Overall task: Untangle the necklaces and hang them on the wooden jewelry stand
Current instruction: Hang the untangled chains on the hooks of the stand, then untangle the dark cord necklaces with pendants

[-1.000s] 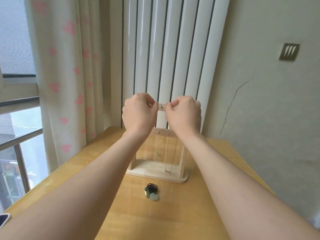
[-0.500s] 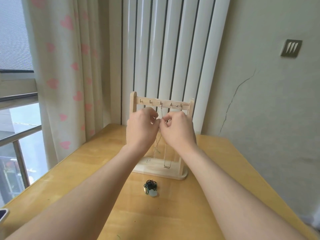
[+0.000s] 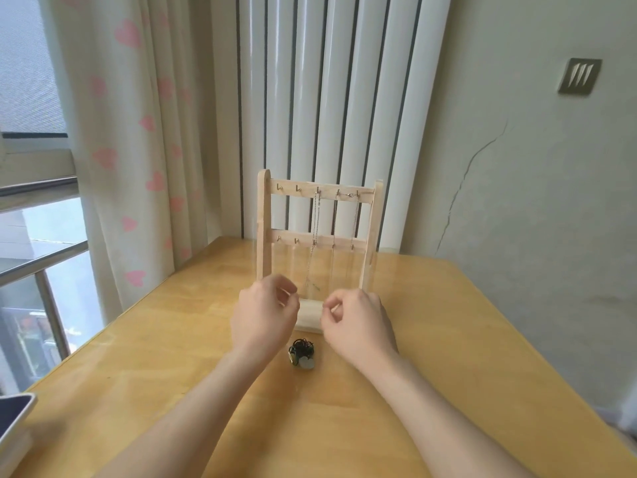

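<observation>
A wooden jewelry stand (image 3: 263, 222) with two rows of small hooks stands at the back of the table. A thin chain necklace (image 3: 316, 222) hangs from the middle top hook, and a second chain (image 3: 354, 219) is draped over the two right hooks. A bundled black cord necklace with a pale green pendant (image 3: 302, 353) lies on the table in front of the stand. My left hand (image 3: 263, 319) and my right hand (image 3: 358, 322) hover low before the stand's base, either side of the cord necklace, fingers loosely curled and holding nothing.
The yellow wooden table (image 3: 448, 339) stands against a white radiator (image 3: 331, 98) and a wall. A heart-print curtain (image 3: 131, 132) and a window are on the left. A dark flat device (image 3: 13, 414) lies at the table's near left edge.
Both hands let go of the chain at the top rail and dropped to the stand's base, moving apart. The chain now hangs from the middle hook.
</observation>
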A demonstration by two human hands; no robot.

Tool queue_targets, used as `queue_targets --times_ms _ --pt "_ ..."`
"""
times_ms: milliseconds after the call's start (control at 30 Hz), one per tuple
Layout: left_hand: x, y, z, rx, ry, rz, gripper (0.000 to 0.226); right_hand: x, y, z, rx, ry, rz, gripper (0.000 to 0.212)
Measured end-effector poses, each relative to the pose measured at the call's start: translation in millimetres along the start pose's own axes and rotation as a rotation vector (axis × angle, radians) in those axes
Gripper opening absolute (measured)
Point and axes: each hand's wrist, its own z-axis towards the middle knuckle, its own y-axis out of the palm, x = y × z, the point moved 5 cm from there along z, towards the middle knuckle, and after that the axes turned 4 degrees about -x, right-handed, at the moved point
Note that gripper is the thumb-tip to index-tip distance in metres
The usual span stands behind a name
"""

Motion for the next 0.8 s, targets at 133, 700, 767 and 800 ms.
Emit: queue_targets --times_ms 133,700,767,800 --pt "-29 17 -27 -0.053 -0.034 -0.038 0.015 21 24 -25 -0.012 -0.020 -0.086 0.019" --pt "-29 27 -50 -0.396 0.072 0.175 0.020 14 48 -43 -0.236 -0.308 -0.033 0.033" --pt "-30 28 -49 -0.381 0.084 0.136 0.015 16 45 -44 -0.217 -0.304 -0.015 0.031" --pt "-30 28 -48 -0.371 0.080 0.091 0.017 16 43 -44 -0.202 -0.301 0.002 0.031"
